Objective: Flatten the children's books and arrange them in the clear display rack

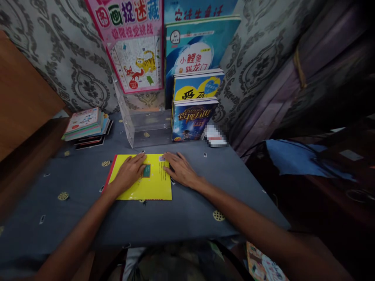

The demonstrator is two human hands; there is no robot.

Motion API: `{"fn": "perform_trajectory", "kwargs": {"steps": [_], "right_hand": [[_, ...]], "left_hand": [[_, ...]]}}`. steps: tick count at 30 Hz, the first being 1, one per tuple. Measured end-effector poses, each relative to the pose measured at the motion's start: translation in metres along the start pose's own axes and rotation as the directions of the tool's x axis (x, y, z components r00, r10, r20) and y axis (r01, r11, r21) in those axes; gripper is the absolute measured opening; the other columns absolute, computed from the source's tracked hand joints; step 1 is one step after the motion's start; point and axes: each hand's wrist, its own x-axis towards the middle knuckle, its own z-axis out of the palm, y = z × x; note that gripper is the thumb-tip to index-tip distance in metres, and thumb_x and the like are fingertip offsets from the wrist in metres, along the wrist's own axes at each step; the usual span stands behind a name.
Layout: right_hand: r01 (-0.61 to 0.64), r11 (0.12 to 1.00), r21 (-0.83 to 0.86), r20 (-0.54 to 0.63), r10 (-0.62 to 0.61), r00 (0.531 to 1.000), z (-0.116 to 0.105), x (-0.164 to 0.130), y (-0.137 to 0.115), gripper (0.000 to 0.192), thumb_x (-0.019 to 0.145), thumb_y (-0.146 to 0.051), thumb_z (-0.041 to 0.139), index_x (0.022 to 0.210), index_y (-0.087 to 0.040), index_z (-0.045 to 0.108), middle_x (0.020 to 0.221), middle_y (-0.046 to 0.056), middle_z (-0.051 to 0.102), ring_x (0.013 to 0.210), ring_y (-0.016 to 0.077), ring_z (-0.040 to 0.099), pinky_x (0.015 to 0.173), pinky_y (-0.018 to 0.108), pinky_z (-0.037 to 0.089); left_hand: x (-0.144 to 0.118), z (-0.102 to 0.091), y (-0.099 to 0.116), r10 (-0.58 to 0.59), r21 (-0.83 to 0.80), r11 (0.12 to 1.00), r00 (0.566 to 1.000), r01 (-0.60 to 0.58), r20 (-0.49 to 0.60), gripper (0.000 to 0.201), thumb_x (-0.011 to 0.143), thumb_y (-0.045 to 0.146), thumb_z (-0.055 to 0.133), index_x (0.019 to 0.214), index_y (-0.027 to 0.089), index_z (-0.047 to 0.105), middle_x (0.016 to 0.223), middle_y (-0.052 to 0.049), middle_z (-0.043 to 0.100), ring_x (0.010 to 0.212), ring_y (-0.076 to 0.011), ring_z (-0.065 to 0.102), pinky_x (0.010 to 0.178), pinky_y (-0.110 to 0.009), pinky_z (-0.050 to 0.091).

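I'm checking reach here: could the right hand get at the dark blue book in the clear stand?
Probably yes: the right hand lies at the right edge of the yellow book, and nothing visible stands between it and the dark blue book.

The cloth-covered counter [187, 220] carries a yellow book [155, 190], a clear rack [152, 128] behind it, and stacked books [83, 124] farther left.

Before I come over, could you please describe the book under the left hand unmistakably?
On the grey-blue tablecloth, before the clear rack, a book lies flat under the left hand. Unlike its neighbours, its cover is mostly bright yellow.
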Motion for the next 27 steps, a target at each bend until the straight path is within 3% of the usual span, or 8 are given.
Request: {"fn": "perform_trajectory", "kwargs": {"steps": [5,9,15,19,22,27], "right_hand": [[-0.002,1.000,-0.001,0.005,0.002,1.000,0.000,0.000,0.001,0.045,0.100,-0.029,0.049,0.143,-0.015,0.053,0.151,0.017,0.052,0.146,0.0277,0.043,0.122,0.055,0.026],[-0.002,1.000,-0.001,0.004,0.002,1.000,0.001,0.000,0.001,0.044,0.100,-0.029,0.050,0.141,-0.016,0.055,0.152,0.017,0.052,0.145,0.0271,0.044,0.122,0.056,0.026],[-0.002,1.000,-0.019,0.010,0.003,1.000,-0.004,-0.001,-0.004,0.042,0.099,-0.028,0.052,0.138,-0.015,0.056,0.149,0.018,0.054,0.142,0.0287,0.047,0.120,0.057,0.028],[0.039,0.997,-0.062,-0.009,-0.040,0.999,-0.011,-0.013,-0.012,0.034,0.096,-0.024,0.057,0.128,-0.013,0.061,0.137,0.018,0.063,0.129,0.0309,0.055,0.112,0.053,0.040],[0.065,0.993,-0.097,-0.027,-0.068,0.997,-0.016,-0.038,-0.022,0.030,0.096,-0.023,0.058,0.123,-0.012,0.063,0.122,0.017,0.068,0.114,0.0312,0.059,0.099,0.048,0.050],[0.087,0.988,-0.127,-0.090,-0.099,0.991,-0.022,-0.102,-0.045,0.029,0.098,-0.021,0.053,0.125,-0.016,0.061,0.102,0.012,0.068,0.095,0.0281,0.059,0.082,0.045,0.055]], "left_hand": [[-0.025,-0.010,-0.039,-0.136,0.040,0.990,0.991,0.136,-0.012,0.049,0.101,0.034,0.034,0.140,0.015,0.057,0.148,-0.011,0.057,0.138,-0.0255,0.053,0.117,-0.047,0.040],[-0.041,-0.010,-0.052,-0.212,0.075,0.973,0.975,0.217,-0.066,0.050,0.101,0.036,0.033,0.139,0.013,0.057,0.148,-0.016,0.056,0.135,-0.0293,0.054,0.112,-0.049,0.045],[-0.042,-0.018,-0.028,-0.305,0.249,0.913,0.946,0.324,-0.112,0.043,0.100,0.029,0.037,0.132,0.013,0.062,0.127,-0.021,0.065,0.116,-0.0357,0.061,0.097,-0.054,0.049],[-0.036,-0.019,-0.013,-0.287,0.273,0.916,0.956,0.294,-0.067,0.042,0.100,0.024,0.034,0.128,0.012,0.063,0.125,-0.020,0.066,0.110,-0.0339,0.064,0.097,-0.053,0.049],[-0.033,-0.011,-0.006,-0.226,0.195,0.952,0.972,0.235,-0.069,0.040,0.100,0.026,0.037,0.129,0.013,0.061,0.134,-0.020,0.063,0.120,-0.0332,0.062,0.101,-0.051,0.050],[-0.015,0.010,0.014,-0.041,0.055,0.997,0.995,0.046,-0.094,0.044,0.102,0.034,0.038,0.136,0.012,0.055,0.144,-0.017,0.059,0.137,-0.0281,0.052,0.114,-0.046,0.043]]}}
